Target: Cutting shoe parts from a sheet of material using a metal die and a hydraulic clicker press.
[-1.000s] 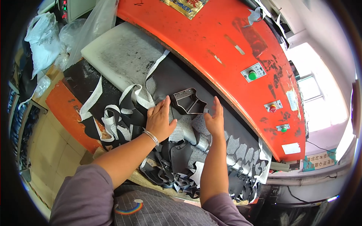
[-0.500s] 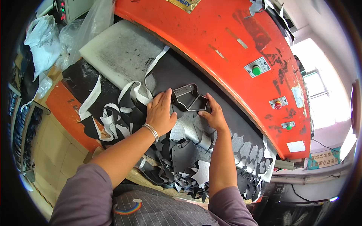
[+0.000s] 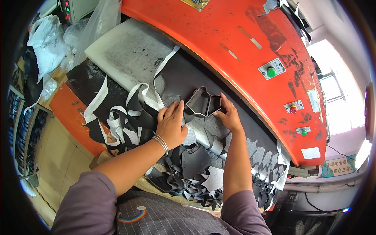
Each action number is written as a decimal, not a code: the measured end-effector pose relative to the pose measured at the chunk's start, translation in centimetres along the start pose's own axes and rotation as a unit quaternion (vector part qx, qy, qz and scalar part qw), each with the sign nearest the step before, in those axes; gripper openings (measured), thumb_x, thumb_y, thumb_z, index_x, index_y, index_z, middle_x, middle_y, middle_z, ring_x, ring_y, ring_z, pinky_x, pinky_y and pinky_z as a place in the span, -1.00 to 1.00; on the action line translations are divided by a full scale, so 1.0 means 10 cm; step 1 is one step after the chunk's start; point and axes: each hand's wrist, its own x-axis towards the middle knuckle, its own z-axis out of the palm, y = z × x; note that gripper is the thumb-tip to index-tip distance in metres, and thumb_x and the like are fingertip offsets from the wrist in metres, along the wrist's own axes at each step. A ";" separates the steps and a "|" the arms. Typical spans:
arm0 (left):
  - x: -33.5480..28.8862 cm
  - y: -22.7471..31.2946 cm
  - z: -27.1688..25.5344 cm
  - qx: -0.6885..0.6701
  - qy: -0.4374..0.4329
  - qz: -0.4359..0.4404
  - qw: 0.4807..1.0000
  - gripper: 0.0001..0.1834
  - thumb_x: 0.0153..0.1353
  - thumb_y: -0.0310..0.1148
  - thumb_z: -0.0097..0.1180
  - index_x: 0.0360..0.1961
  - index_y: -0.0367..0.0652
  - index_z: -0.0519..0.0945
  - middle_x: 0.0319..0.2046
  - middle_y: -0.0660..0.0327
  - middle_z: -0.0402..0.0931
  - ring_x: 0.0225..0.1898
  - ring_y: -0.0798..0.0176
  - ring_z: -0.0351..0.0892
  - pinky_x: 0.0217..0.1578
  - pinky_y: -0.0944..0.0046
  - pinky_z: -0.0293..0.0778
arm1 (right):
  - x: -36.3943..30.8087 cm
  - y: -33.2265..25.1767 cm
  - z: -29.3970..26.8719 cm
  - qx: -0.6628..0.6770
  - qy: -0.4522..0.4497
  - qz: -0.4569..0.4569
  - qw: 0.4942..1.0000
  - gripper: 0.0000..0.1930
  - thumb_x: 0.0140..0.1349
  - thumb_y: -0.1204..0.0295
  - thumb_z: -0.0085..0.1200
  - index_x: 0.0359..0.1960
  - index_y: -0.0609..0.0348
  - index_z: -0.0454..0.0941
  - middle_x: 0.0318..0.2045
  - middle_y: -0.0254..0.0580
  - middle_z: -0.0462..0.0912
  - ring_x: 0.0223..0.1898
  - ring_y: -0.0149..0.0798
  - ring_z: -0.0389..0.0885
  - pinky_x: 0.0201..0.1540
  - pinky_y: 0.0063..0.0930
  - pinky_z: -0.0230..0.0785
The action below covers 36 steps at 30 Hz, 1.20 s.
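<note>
Die [image 3: 208, 104] — a metal outline w/ a bar across the middle — sits on the black sheet [image 3: 186, 72], btwn the two hands & below the red machine's [image 3: 219, 43] front edge. Right grip [image 3: 230, 116] has hold of the die's R corner: thumb at the lower side, fingers at the upper. Left grip [image 3: 171, 123] is loose & palm down, fingers a bit apart, w/ nothing held; its fingertips are just beside the die's L corner, can't tell if touching. Bangles [image 3: 161, 145] on the L wrist.

Near the left grip, strips [image 3: 98, 98], black w/ pale undersides, lie in loops over to the L. Scraps [image 3: 188, 188], dark & pale, are heaped btwn the forearms, nearer the body. Pale cut shapes run along the R side, past the R forearm.

Up L of the sheet: a whitish pad [image 3: 125, 51] w/ dark smudges. Orange surface [image 3: 74, 117] shows at the L, partly under the strips. Machine front has two green btns & a red one in a row on the R. White bag [image 3: 49, 47] far L, window [image 3: 333, 88] far R.
</note>
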 end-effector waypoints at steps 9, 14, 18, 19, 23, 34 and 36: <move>-0.08 0.00 0.09 0.042 0.017 0.037 0.998 -0.21 0.16 -0.29 -0.01 0.35 -0.39 -0.02 0.27 -0.01 0.23 0.40 0.04 -0.04 0.34 -0.05 -0.24 | 0.00 0.00 0.03 0.073 0.013 -0.005 0.997 -0.18 -0.07 0.57 0.32 0.31 0.06 0.25 0.19 -0.03 0.41 0.20 -0.09 0.40 0.29 -0.29 0.20; -0.10 0.01 0.13 0.030 0.009 0.030 0.999 -0.21 0.17 -0.27 -0.03 0.35 -0.39 -0.02 0.30 -0.01 0.18 0.40 0.04 -0.04 0.35 -0.05 -0.25 | -0.02 -0.30 -0.21 -0.020 0.072 -0.109 0.991 -0.32 -0.01 0.58 0.23 0.23 0.08 0.35 0.16 -0.03 0.44 0.25 -0.03 0.33 0.28 -0.23 0.18; -0.10 -0.08 0.12 0.032 0.048 0.047 0.997 -0.16 0.14 -0.26 0.03 0.35 -0.42 -0.03 0.25 -0.15 0.19 0.36 0.00 0.03 0.33 -0.08 -0.21 | 0.36 -1.03 -0.22 -0.115 -0.088 -0.205 0.968 -0.44 0.01 0.57 0.18 0.14 0.06 0.44 0.14 -0.07 0.46 0.25 -0.04 0.32 0.25 -0.21 0.20; -0.11 -0.08 0.12 0.029 0.048 0.048 0.997 -0.16 0.14 -0.26 0.03 0.35 -0.42 -0.03 0.25 -0.15 0.19 0.36 0.00 0.03 0.33 -0.08 -0.21 | 0.42 -1.15 -0.13 -0.200 -0.100 -0.277 0.935 -0.48 0.02 0.55 0.17 0.10 0.03 0.48 0.13 -0.11 0.47 0.24 -0.07 0.33 0.22 -0.23 0.23; -0.14 -0.04 0.16 -0.006 0.052 0.045 0.998 -0.14 0.13 -0.26 0.05 0.35 -0.42 -0.06 0.24 -0.16 0.20 0.36 0.00 0.05 0.33 -0.07 -0.20 | 0.63 -1.25 0.00 -0.302 -0.189 -0.375 0.856 -0.55 0.04 0.52 0.15 0.04 -0.04 0.52 0.10 -0.22 0.50 0.21 -0.18 0.37 0.13 -0.28 0.29; -0.26 -0.19 0.15 -0.047 0.044 0.039 0.997 -0.09 0.14 -0.23 0.06 0.36 -0.44 -0.13 0.28 -0.13 0.17 0.35 0.02 0.08 0.35 0.04 -0.20 | 0.56 -1.18 -0.21 -0.208 -0.012 -0.111 0.972 -0.88 0.15 0.42 0.08 -0.43 0.21 0.54 -0.58 -0.07 0.59 -0.53 -0.12 0.62 -0.45 -0.24 0.45; -0.27 -0.20 0.15 -0.048 0.045 0.047 0.997 -0.09 0.14 -0.23 0.06 0.35 -0.44 -0.13 0.28 -0.13 0.17 0.35 0.02 0.08 0.35 0.04 -0.20 | 0.48 -1.05 -0.15 -0.039 0.007 0.132 0.991 -0.84 0.16 0.46 0.03 -0.48 0.34 0.49 -0.66 -0.05 0.57 -0.65 -0.20 0.61 -0.59 -0.34 0.45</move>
